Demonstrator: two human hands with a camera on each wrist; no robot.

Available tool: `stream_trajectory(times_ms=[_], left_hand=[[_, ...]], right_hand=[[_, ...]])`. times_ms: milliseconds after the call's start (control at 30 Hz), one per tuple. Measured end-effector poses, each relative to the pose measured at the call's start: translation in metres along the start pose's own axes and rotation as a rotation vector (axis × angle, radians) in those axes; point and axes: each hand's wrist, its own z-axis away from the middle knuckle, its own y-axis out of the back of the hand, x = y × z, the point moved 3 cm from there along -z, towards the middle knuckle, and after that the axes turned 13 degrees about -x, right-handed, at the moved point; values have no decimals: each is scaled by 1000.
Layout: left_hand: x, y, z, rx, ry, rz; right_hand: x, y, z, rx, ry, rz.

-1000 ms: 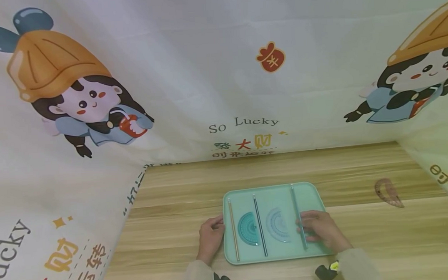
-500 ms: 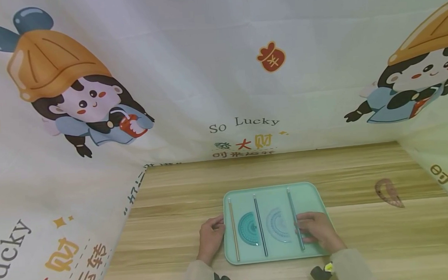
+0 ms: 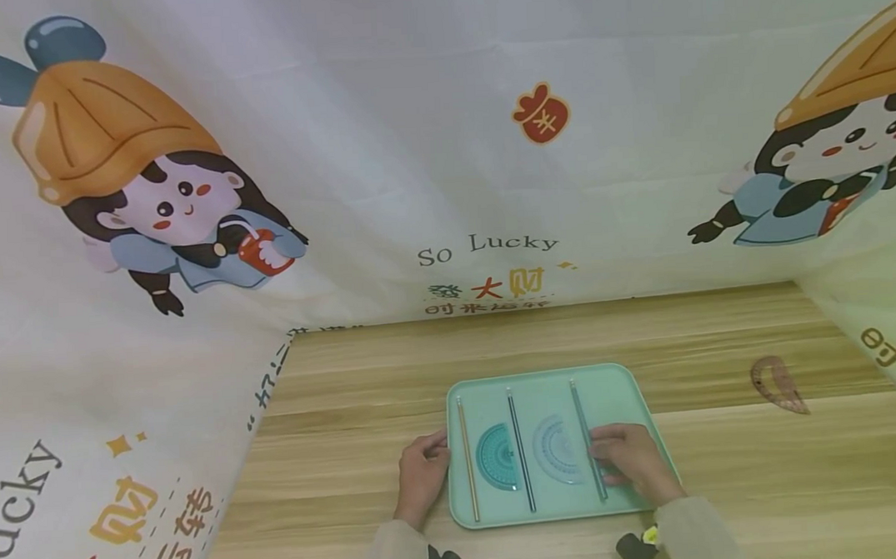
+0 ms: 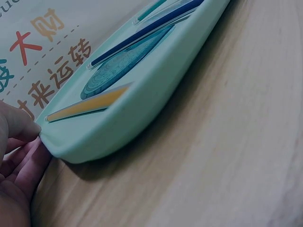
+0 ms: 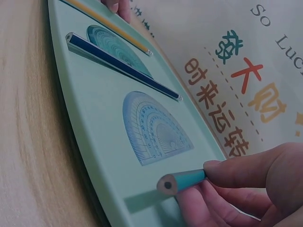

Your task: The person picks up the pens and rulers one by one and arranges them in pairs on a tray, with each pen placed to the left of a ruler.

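My right hand pinches a teal pencil between thumb and fingers over the right part of the mint-green tray. In the right wrist view the teal pencil's unsharpened end points at the camera and casts a shadow on the tray. At the tray's left edge, my left hand grips the rim, thumb on top and fingers below. Across the tray lie a yellow pencil, a teal half-circle protractor, a dark blue pencil and a clear bluish protractor.
A pinkish transparent protractor lies on the wood-grain table, right of the tray. White printed cloth hangs behind the table and along both sides.
My right hand has shifted left with the teal pencil, bringing it closer to the clear protractor. My left hand and the tray stay where they were.
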Motion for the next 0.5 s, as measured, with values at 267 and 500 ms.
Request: stream_trajectory(times_ms=[267, 500], left_hand=[[0, 0, 0, 3, -2, -2], [0, 0, 0, 5, -6, -1]], right_hand=[[-1, -1, -2, 48, 14, 61], [-5, -5, -2, 94, 41, 149]])
